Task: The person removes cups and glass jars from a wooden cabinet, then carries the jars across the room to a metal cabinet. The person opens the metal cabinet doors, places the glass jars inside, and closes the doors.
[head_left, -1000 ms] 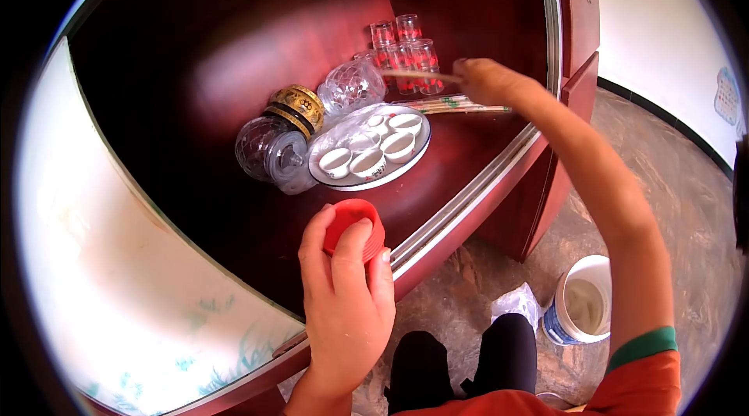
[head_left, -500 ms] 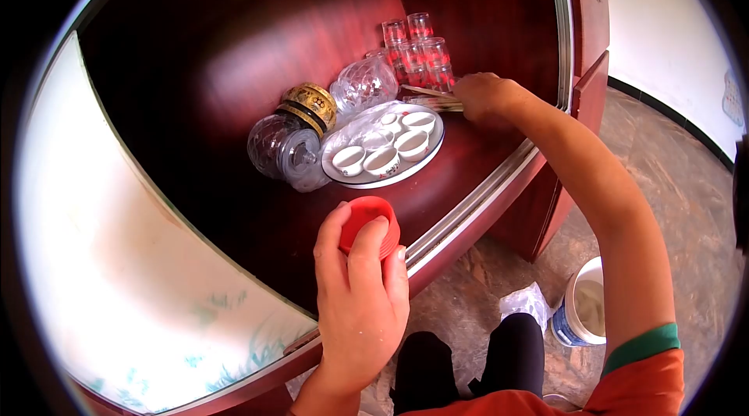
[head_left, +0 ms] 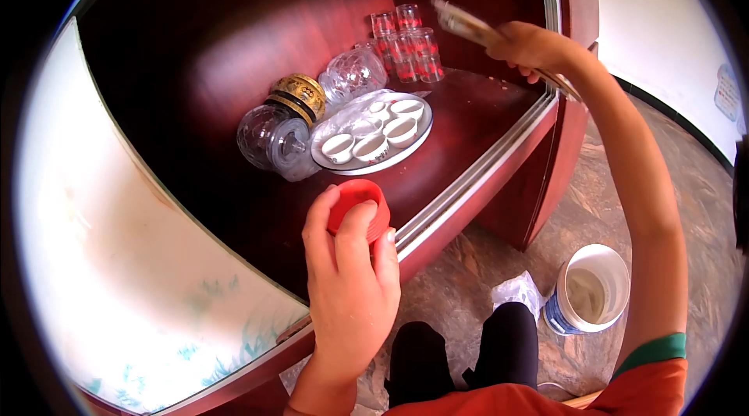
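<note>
My left hand (head_left: 351,291) is closed on a small red plastic cup (head_left: 376,217), fingers hooked over its rim and inside it, in front of the shelf. Raised at the cabinet's right side, my right hand (head_left: 530,48) grips a bundle of chopsticks (head_left: 466,24), long, thin and pale, slightly blurred. Its far end points up and left, and its other end sticks out past the wrist. On the shelf, a white oval tray (head_left: 406,152) bears several small white cups (head_left: 370,148), partly under clear plastic. Behind it stand stacked glasses (head_left: 406,45) with red bands.
Left of the tray lie a glass jar (head_left: 265,139), a gold-and-black patterned round container (head_left: 300,96) and another glass vessel (head_left: 357,72). The cabinet's metal door track (head_left: 476,179) runs along the front edge. A white bucket (head_left: 589,287) and a plastic bag (head_left: 518,291) are on the floor.
My right hand has lifted the chopsticks off the shelf beside the glasses and drawn them up and to the right. My left hand still holds the red cup. The view has shifted slightly.
</note>
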{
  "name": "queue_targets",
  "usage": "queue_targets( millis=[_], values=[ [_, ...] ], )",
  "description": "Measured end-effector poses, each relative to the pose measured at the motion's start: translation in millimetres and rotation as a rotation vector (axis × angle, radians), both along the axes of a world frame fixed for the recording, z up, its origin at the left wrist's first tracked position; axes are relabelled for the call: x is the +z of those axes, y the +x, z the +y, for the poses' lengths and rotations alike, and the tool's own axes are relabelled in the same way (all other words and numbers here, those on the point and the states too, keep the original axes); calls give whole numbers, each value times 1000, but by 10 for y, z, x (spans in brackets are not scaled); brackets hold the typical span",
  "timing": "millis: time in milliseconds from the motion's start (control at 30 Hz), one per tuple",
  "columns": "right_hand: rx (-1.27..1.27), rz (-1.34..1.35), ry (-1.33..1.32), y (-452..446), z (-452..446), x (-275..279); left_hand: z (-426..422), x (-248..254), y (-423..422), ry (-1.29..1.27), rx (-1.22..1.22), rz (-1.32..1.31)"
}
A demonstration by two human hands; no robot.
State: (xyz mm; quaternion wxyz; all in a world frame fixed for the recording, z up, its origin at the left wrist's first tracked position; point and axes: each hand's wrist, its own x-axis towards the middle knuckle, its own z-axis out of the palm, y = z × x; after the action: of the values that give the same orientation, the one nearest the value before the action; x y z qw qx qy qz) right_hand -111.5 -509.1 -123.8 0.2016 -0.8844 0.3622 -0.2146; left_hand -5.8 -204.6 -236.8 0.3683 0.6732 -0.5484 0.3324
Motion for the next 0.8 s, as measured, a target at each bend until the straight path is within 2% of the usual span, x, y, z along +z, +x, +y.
queue_targets(
  millis=[67,133,267,400,433,533,600,667,733,767,800],
  values=[
    [177,-263,115,-347,101,-129,2,-15,16,-7,-17,2],
    [222,-482,275,-656,294,-369,9,-13,-3,-13,-26,29],
    [597,-1048,946,-1096,652,-1292,-2,-22,-32,-31,16,6],
    [529,-1272,1417,-1190,940,-2373,-44,-126,21,-148,-25,88],
    [498,-1315,1509,-1214,1053,-2642,-57,-161,69,-192,-121,119],
    [237,-1283,1681,-1296,1613,-3374,-57,-177,70,-228,-161,186],
    [95,-1130,1731,-1376,2136,-3886,-39,-162,24,-186,-56,105],
    [98,-1014,1887,-1438,2711,-4328,-33,-143,-25,-142,-3,100],
    [-60,-859,1993,-1488,3079,-4308,-49,-149,10,-167,-24,36],
    [-85,-873,2017,-1523,3072,-4274,-65,-164,20,-197,-40,-10],
    [-37,-939,1847,-1523,3020,-4251,-75,-173,26,-226,-54,-59]
  ],
)
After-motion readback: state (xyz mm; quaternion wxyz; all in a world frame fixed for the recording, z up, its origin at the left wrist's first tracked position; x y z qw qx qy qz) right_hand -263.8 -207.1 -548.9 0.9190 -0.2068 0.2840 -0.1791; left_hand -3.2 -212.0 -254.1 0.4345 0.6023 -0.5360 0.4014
